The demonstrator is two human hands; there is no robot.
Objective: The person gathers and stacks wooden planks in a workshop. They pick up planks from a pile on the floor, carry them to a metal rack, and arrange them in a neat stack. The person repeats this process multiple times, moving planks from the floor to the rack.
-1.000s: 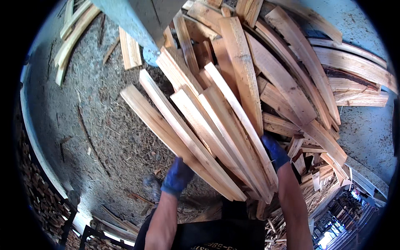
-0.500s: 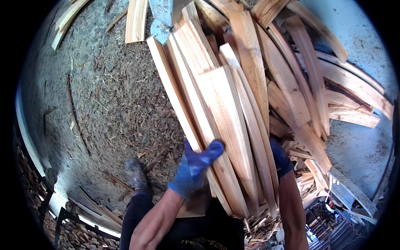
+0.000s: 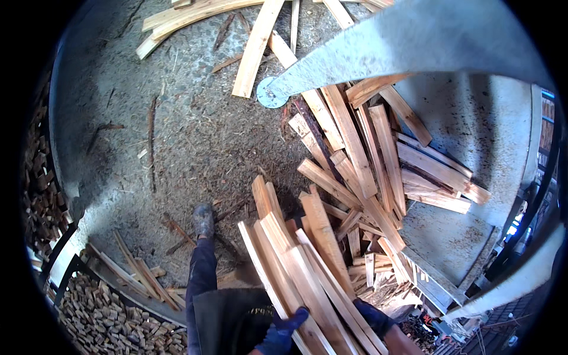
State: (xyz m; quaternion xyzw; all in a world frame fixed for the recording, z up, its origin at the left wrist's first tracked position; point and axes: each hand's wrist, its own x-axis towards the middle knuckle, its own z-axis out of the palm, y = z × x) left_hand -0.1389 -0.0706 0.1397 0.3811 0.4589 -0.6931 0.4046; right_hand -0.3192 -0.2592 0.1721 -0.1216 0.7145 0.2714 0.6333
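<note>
Head view: the left hand [image 3: 280, 335] grips a plank bundle [image 3: 309, 283] at lower centre; the right hand [image 3: 374, 318] touches its right side, fingers hidden, closure unclear; littered grey floor [image 3: 195, 139] spreads left, chopped wood [image 3: 112, 319] lower left, pale metal surface [image 3: 452, 239] right

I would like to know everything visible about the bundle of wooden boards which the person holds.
The bundle of wooden boards is several long, narrow pieces of pale, reddish-tan wood with visible grain, overlapping too much to count. They lie roughly side by side, slanting from upper left to lower right in the picture, their far ends uneven; the near ends reach the lower edge. The gloved left hand grips the left side, thumb over the boards; the gloved right hand is against the right side, its fingers partly hidden.
</note>
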